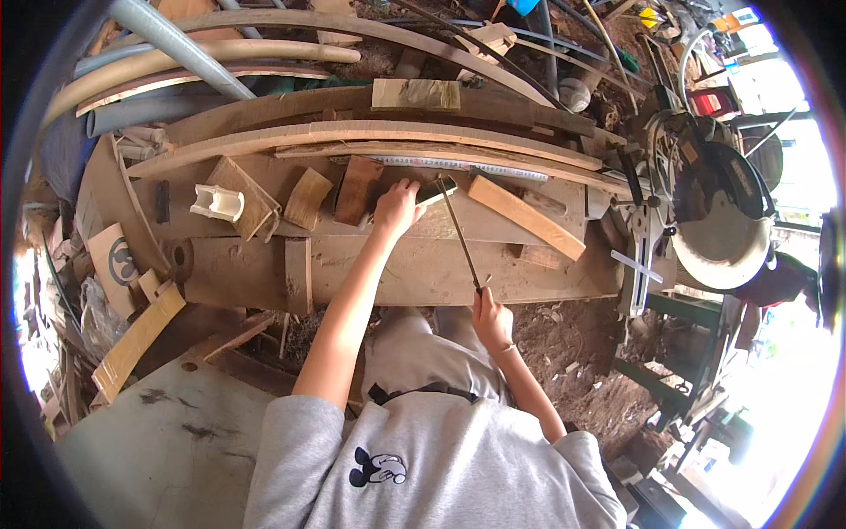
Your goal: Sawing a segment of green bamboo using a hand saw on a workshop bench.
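My left hand point(398, 208) presses a short pale workpiece point(431, 193) with a dark upper face against the bench point(410, 264). My right hand point(492, 323), near the bench's front edge, grips the handle of a long, narrow hand tool point(461, 237); whether it is a file or a thin saw cannot be made out. Its far end lies across the right end of the workpiece. Just left of my left hand sits a reddish-brown wood block point(357, 190). A light wooden bar point(527, 217) lies at an angle on the right.
Behind my hands, a measuring tape point(456, 164) runs beside long curved wood strips point(423, 132). Further left are a curved block point(308, 198) and a cream grooved piece point(218, 203) on a board. A miter saw point(717, 211) stands at right. Pipes point(178, 49) lie behind.
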Available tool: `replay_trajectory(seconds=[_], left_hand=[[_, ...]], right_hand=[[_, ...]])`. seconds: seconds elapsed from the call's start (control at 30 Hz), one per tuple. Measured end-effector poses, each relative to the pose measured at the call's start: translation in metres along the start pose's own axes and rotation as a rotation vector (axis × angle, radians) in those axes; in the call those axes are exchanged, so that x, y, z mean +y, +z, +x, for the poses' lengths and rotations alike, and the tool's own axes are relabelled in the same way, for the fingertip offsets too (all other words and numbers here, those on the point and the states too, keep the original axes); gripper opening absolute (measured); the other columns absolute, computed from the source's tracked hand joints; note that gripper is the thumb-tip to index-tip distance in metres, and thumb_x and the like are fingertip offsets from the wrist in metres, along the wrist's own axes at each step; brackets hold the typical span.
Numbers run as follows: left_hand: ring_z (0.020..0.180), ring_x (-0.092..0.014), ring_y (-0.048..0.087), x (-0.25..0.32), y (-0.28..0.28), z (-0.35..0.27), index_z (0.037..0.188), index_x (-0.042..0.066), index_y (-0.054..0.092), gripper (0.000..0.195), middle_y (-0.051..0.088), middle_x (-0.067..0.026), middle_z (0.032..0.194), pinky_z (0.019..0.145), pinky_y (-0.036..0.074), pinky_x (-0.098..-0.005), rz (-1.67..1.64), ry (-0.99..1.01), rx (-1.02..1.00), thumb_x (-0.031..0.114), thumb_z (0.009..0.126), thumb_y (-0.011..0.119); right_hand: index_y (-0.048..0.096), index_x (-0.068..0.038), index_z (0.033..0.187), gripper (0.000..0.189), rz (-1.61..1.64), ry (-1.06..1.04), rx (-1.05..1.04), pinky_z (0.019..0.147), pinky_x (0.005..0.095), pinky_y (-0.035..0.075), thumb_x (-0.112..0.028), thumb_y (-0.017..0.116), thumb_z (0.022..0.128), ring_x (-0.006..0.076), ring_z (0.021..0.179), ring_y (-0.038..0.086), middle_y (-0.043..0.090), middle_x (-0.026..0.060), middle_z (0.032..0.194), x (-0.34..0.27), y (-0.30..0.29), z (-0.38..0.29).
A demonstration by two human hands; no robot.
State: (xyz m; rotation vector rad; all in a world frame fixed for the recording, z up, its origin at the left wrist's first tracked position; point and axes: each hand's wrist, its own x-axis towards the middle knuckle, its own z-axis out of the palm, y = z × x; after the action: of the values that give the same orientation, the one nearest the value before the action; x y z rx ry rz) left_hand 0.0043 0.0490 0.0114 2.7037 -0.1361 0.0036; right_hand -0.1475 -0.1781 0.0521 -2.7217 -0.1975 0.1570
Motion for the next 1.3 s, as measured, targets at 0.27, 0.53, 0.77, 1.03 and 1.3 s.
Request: replay_trajectory(seconds=[0.27,0.53,0.77,1.03,1.3], left_hand=[[0.086,-0.027,0.056,-0.005,0.001,0.004,0.098,0.004,0.052,0.037,0.055,-0.0115,0.092,0.068,0.050,-0.0354,-0.025,-0.019,-0.044,0.020,0.067,0.065],[0.083,-0.027,0.056,-0.008,0.004,0.003,0.094,0.002,0.052,0.035,0.056,-0.0132,0.085,0.066,0.050,-0.0350,-0.052,0.051,0.005,0.018,0.066,0.066],[0.082,-0.026,0.056,-0.006,0.007,0.003,0.092,0.004,0.053,0.034,0.056,-0.0130,0.085,0.065,0.050,-0.0343,-0.026,0.086,0.034,0.018,0.064,0.067],[0.085,-0.024,0.056,-0.008,0.014,0.006,0.091,0.004,0.052,0.032,0.055,-0.0093,0.089,0.065,0.051,-0.0331,0.075,0.038,-0.002,0.018,0.066,0.065],[0.085,-0.022,0.056,-0.008,0.015,-0.004,0.090,0.006,0.054,0.029,0.056,-0.0078,0.090,0.064,0.050,-0.0323,0.152,0.186,0.060,0.016,0.066,0.064]], right_hand=[[0.043,-0.007,0.079,0.012,-0.050,-0.004,-0.027,0.036,0.0395,0.041,-0.019,0.046,0.083,0.0306,0.040,0.052,0.048,0.0123,0.043,-0.006,-0.007,0.004],[0.043,-0.008,0.079,0.013,-0.091,0.038,-0.093,0.039,0.0423,0.042,-0.021,0.044,0.083,0.0328,0.044,0.054,0.052,0.0142,0.048,-0.029,-0.038,0.010],[0.044,-0.008,0.080,0.014,-0.124,0.068,-0.175,0.045,0.0432,0.044,-0.022,0.043,0.084,0.0343,0.051,0.056,0.054,0.0162,0.053,-0.039,-0.055,0.019],[0.043,-0.007,0.081,0.013,-0.136,0.071,-0.157,0.046,0.0436,0.045,-0.020,0.043,0.083,0.0349,0.053,0.057,0.056,0.0169,0.055,-0.053,-0.033,0.048],[0.043,-0.007,0.081,0.011,-0.070,0.115,-0.184,0.047,0.0442,0.046,-0.018,0.045,0.081,0.0343,0.052,0.057,0.055,0.0172,0.054,-0.055,-0.044,0.019]])
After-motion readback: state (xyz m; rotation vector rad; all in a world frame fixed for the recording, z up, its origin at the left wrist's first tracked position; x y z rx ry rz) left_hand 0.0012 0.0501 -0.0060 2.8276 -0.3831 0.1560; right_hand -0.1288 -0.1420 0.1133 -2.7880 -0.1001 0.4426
